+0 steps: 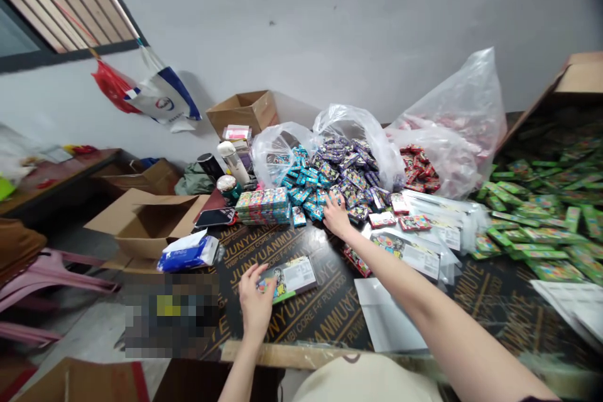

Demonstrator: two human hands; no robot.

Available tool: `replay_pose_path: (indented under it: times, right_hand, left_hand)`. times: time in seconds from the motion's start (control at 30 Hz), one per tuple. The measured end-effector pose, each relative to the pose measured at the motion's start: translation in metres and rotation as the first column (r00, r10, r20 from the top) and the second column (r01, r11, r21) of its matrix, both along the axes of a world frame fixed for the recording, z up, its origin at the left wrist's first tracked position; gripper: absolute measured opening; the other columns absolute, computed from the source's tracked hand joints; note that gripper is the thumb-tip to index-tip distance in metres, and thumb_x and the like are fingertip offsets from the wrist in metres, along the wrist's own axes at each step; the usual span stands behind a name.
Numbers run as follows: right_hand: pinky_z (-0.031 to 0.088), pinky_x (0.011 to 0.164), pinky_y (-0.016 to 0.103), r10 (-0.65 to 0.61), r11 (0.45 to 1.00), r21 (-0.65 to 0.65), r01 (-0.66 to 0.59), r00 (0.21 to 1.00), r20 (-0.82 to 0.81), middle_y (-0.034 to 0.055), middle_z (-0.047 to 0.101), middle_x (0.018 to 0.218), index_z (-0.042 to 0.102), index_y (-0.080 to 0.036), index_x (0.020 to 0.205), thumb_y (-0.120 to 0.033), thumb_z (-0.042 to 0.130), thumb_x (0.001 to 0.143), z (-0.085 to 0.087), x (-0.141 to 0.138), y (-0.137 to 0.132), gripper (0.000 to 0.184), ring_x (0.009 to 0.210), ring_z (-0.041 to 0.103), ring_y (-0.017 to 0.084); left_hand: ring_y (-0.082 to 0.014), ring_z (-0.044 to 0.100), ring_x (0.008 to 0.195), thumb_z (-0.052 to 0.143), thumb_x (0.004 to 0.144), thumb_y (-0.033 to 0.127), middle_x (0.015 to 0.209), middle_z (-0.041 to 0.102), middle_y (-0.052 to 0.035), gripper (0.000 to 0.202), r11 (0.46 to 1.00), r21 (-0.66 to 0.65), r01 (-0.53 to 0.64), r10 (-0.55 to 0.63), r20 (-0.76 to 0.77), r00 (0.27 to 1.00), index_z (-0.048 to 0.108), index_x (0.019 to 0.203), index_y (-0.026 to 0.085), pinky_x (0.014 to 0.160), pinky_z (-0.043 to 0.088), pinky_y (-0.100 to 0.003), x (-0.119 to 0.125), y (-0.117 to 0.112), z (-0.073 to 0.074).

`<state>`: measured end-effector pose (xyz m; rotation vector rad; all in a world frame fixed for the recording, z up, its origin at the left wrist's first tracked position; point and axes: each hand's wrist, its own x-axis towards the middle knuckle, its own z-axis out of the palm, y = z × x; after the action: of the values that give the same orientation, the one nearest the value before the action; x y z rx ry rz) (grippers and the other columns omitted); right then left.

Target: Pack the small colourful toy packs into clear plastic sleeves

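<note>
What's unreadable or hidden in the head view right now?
All head view.
Right hand: fingertips sit in the purple packets; grip unclear.
Flat packet by left hand: print too small.
Pixelated patch: contents blurred out.
Cardboard box: cut by right edge.

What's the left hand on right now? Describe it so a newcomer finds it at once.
Start at the dark lettered tabletop, near its front edge. There the left hand touches a flat clear packet with a colourful card and a white label inside. It lies alone, apart from the stacked packets farther right.
</note>
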<state>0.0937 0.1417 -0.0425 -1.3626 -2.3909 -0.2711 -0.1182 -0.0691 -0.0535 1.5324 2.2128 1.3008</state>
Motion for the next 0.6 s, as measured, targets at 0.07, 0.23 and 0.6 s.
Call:
replay_pose_path:
  times: [0.07,0.23,0.6]
  right_hand:
    - [0.010,0.101,0.049,0.025,1.000,0.008,-0.025,1.000,-0.014,0.0150,0.048,0.126,0.065,-0.014,0.093,-0.018,0.052,0.076,-0.003,0.004,-0.006,0.022,0.124,0.031,0.030]
    - [0.030,0.092,0.047,0.153,0.988,0.036,-0.149,0.968,-0.199,0.0113,0.054,0.110,0.063,-0.021,0.104,-0.021,0.052,0.079,-0.015,0.034,-0.049,0.027,0.107,0.044,0.027]
    - [0.039,0.096,0.043,0.186,0.922,-0.123,-0.366,0.699,-0.690,0.0077,0.045,0.122,0.041,-0.030,0.129,-0.010,0.041,0.081,0.005,0.068,-0.140,0.052,0.114,0.044,0.023]
  left_hand:
    - [-0.0265,0.050,0.108,0.059,0.071,0.033,0.110,0.054,-0.0093,0.028,0.998,0.000,0.068,-0.067,0.098,0.993,0.063,0.094,0.020,0.093,0.039,-0.043,0.006,0.008,0.002]
    - [-0.0229,0.059,0.093,0.066,0.066,0.032,0.097,0.064,-0.0101,0.030,0.972,-0.056,0.230,-0.149,0.607,0.780,0.064,0.090,0.014,0.084,0.046,-0.036,0.031,0.027,0.006]
    - [-0.0131,0.064,0.057,0.074,0.059,0.023,0.067,0.067,-0.0029,0.024,0.935,0.046,0.352,-0.099,0.986,0.134,0.060,0.075,0.012,0.057,0.051,-0.023,0.099,0.053,0.035]
